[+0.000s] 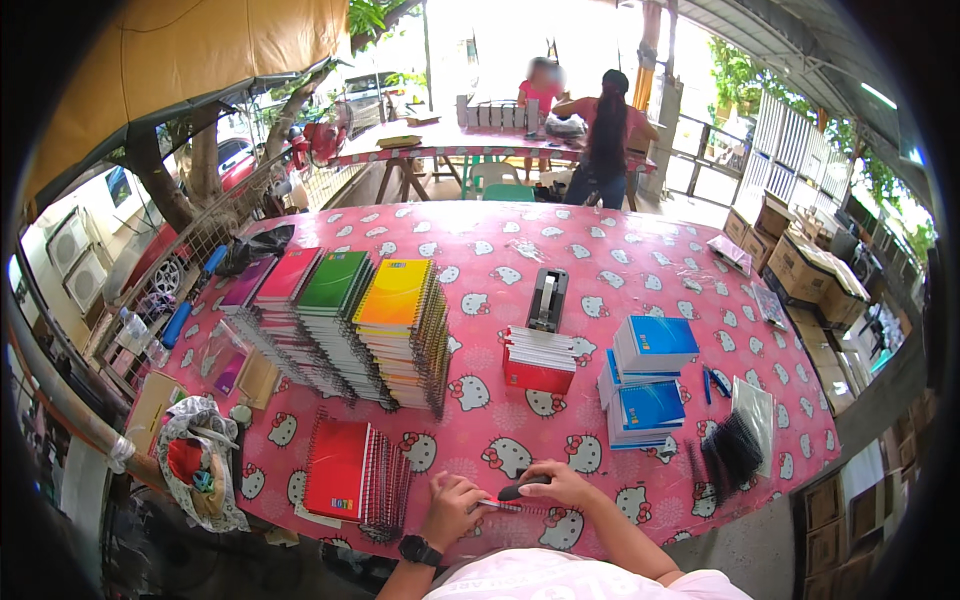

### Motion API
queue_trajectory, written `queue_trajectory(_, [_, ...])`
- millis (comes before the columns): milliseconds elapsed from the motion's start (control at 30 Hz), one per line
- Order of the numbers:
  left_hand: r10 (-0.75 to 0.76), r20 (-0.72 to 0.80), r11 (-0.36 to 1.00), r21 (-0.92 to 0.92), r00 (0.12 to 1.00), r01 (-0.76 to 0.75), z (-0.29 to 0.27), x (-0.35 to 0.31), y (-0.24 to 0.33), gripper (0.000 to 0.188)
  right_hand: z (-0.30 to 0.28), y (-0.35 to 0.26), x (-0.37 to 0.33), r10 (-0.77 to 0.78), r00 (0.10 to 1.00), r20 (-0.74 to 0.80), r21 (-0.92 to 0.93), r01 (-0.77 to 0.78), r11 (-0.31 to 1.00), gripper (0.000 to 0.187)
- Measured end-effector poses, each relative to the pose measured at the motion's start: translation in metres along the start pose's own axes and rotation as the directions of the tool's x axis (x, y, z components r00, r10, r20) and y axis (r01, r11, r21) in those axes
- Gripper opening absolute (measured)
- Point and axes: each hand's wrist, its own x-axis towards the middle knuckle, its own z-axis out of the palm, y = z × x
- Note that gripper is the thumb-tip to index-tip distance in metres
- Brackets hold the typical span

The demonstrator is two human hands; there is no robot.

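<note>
At the table's near edge, my left hand is closed on a thin red spiral notebook, seen nearly edge-on with its coil pointing right. My right hand wraps round a black-handled hand tool, held just above the notebook; its working end is too small to make out. Left of my left hand lies a stack of red spiral notebooks. Farther off stand a stack of red-covered pads and stacks of blue-covered pads, without visible coils.
Tall stacks of yellow, green, pink and purple spiral notebooks rise at left. A black tape dispenser stands mid-table. Black plastic coils lie at right, near a blue pen. Two people work at a far table.
</note>
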Motion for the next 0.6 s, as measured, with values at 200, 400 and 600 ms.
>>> queue_trajectory(200, [0.039, 0.003, 0.999, -0.025, 0.999, -0.039, -0.003, 0.005, -0.003, 0.016, 0.003, -0.005, -0.004, -0.190, 0.973, 0.130, 0.218, 0.159, 0.963, 0.041])
queue_trajectory(400, [-0.041, 0.023, 0.997, -0.062, 0.999, 0.042, -0.004, 0.007, 0.002, 0.034, 0.007, -0.014, 0.000, -0.196, 0.967, 0.161, 0.181, 0.166, 0.969, 0.036])
queue_trajectory(600, [-0.096, 0.005, 0.988, -0.117, 0.995, 0.096, 0.001, 0.008, 0.006, 0.041, 0.002, -0.009, 0.008, -0.294, 0.942, 0.161, 0.303, 0.237, 0.923, 0.047])
